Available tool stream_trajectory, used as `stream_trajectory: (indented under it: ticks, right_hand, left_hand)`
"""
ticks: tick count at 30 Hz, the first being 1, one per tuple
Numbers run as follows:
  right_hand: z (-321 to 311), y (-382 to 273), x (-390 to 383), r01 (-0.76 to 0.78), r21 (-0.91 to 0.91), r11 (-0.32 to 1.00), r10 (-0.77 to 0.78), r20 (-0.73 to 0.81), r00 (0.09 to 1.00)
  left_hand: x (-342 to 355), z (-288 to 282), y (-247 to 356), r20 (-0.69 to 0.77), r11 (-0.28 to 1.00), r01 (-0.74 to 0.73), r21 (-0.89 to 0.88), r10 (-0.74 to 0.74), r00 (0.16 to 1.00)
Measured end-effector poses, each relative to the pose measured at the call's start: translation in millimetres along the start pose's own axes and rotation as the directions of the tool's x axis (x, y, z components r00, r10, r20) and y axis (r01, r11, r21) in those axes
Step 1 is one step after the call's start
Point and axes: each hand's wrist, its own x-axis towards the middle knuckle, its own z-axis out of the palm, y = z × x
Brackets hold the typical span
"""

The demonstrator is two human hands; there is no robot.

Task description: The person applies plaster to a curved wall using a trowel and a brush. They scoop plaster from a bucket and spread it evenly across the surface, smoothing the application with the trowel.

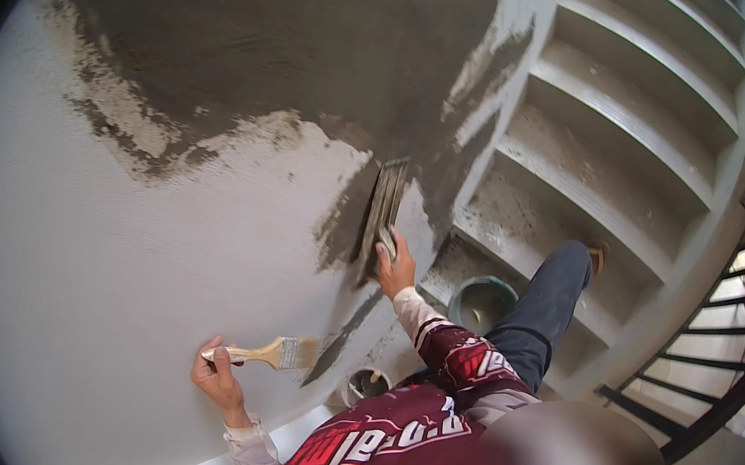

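Brush and trowel, one of each, are in the person's two hands. The left hand has its thumb and fingers pinched around the brush's wooden handle. The one set of bristles points right, and I cannot tell if it touches the wall. The right hand is farther away and to the right. Its fingers are wrapped around the trowel's handle, and the long flat blade is up by the wall. I cannot tell if the whole blade touches it.

One big dark patch covers the far part of the wall. Smaller dark smears sit beside the trowel. The near left part is light grey.

Two buckets are to the right of the brush: one bigger bucket with a green-blue rim, and one smaller pail, nearer. One leg in dark pants goes up onto the stairs on the right. I count at least five steps. One black railing is at the far right edge.
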Motion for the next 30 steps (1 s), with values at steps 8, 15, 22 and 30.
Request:
stream_trajectory:
  ticks: [8,15,22,30]
  right_hand:
    - [-177,-30,41,-0.238,0.256,0.937,0.27,-0.098,0.958]
    - [-318,13,-13,-0.347,0.676,0.65,0.498,-0.035,0.866]
    - [-299,-38,-111,-0.334,-0.112,0.936,0.301,-0.239,0.923]
    - [-302,-61,-156,-0.394,0.232,0.889,0.453,-0.333,0.827]
  left_hand:
    - [-43,100,-28,0.283,0.954,0.241,-0.18,-0.184,0.941]
    - [-87,212,-107,0.504,0.611,0.708,-0.353,-0.513,0.695]
    - [-126,269,-194,0.658,0.279,0.923,-0.265,-0.647,0.385]
    - [-190,330,-273,0.634,0.126,0.99,0.057,-0.771,0.061]
